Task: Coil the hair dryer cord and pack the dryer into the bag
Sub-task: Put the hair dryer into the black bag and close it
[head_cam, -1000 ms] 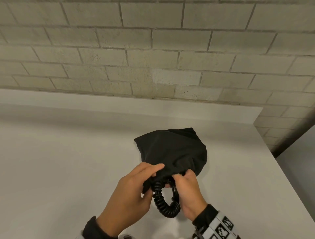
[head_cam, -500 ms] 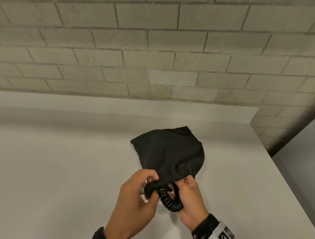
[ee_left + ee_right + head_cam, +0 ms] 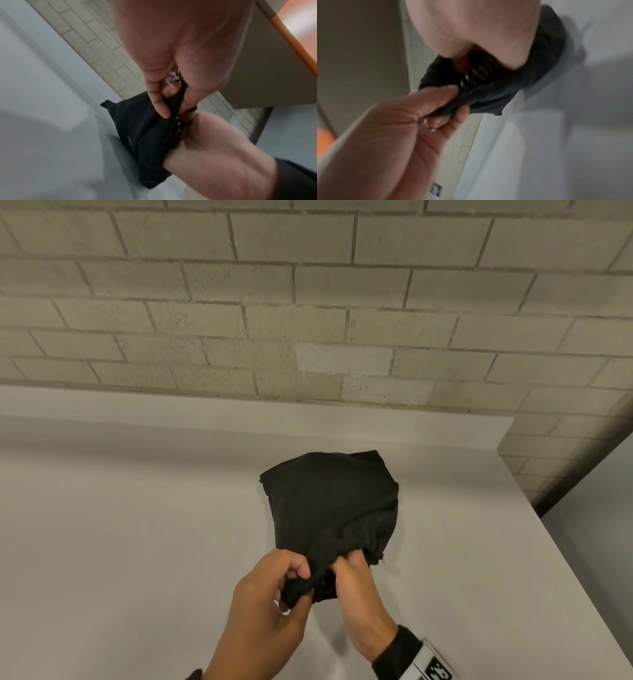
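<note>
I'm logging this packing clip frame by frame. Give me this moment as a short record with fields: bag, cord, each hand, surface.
bag: black cloth bag, bulging, lying on the table, mouth gathered toward the person
cord: black coiled cord, a few coils showing at the bag mouth in the wrist views; hidden in the head view
dryer: not visible
left hand: pinches the bag's mouth edge
right hand: at the mouth beside the cord, fingers tucked into the fabric
surface: white table against a brick wall
</note>
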{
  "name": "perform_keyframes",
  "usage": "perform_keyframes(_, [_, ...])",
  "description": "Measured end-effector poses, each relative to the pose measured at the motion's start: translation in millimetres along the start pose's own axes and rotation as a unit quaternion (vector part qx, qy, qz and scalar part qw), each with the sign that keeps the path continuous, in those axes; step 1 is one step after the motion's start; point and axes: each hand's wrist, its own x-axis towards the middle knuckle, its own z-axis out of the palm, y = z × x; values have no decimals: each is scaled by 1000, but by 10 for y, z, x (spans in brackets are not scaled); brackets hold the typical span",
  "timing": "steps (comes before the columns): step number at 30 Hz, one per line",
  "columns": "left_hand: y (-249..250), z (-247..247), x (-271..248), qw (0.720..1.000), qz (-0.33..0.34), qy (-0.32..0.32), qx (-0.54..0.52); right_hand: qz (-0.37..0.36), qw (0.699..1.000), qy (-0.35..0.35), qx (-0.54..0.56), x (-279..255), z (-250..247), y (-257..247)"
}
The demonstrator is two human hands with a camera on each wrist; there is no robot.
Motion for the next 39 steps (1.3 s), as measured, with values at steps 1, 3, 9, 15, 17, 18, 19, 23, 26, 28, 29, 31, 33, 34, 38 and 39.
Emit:
perform_keyframes(1, [-34,-25,-2,1000,-10,12,-3,-4,997,-62,-46,-40,-36,-25])
perform_keyframes(3, [-95,-55,2,999,-28,28,-5,-47,976,-120,-174,-92,-117,-68])
perform_keyframes(9, [-202,-33,-4,996,-81,24,-10,-145,892,-76,-421,-50,-223,-89])
perform_keyframes(15, [-201,-99,-23,993,-104,-41,-39,-104,829,-28,-549,7,-236,30])
perform_keyframes(17, [-211,-78,-50,991,-108,-66,-34,-81,819,-33,-567,7,-256,56])
perform_keyframes(18, [-228,-64,-65,990,-114,-72,-30,-84,827,-44,-555,-4,-281,67])
perform_keyframes(19, [-245,-60,-79,989,-125,-77,-26,-90,839,-61,-533,-30,-316,73])
perform_keyframes(23, [-343,-172,-165,972,-198,-115,-53,-109,851,-179,-482,-204,-563,75])
perform_keyframes(26, [-387,-318,-232,946,-257,-157,-118,-160,893,-82,-412,-342,-810,54])
perform_keyframes(28, [-425,-377,-278,934,-286,-151,-149,-183,905,77,-376,-371,-975,110])
perform_keyframes(29, [-443,-388,-301,932,-299,-139,-151,-163,907,134,-364,-372,-1033,141])
perform_keyframes(31, [-460,-386,-335,931,-314,-120,-144,-85,920,150,-352,-361,-1073,181])
perform_keyframes(33, [-475,-361,-357,934,-310,-118,-134,-27,933,100,-345,-334,-1055,227])
perform_keyframes(34, [-482,-340,-363,935,-308,-121,-128,-16,936,87,-342,-319,-1023,246])
perform_keyframes(38, [-554,-230,-387,939,-309,-107,-104,-33,941,110,-319,-265,-895,283])
perform_keyframes(39, [-571,-218,-391,940,-311,-100,-100,-40,944,112,-307,-259,-887,274])
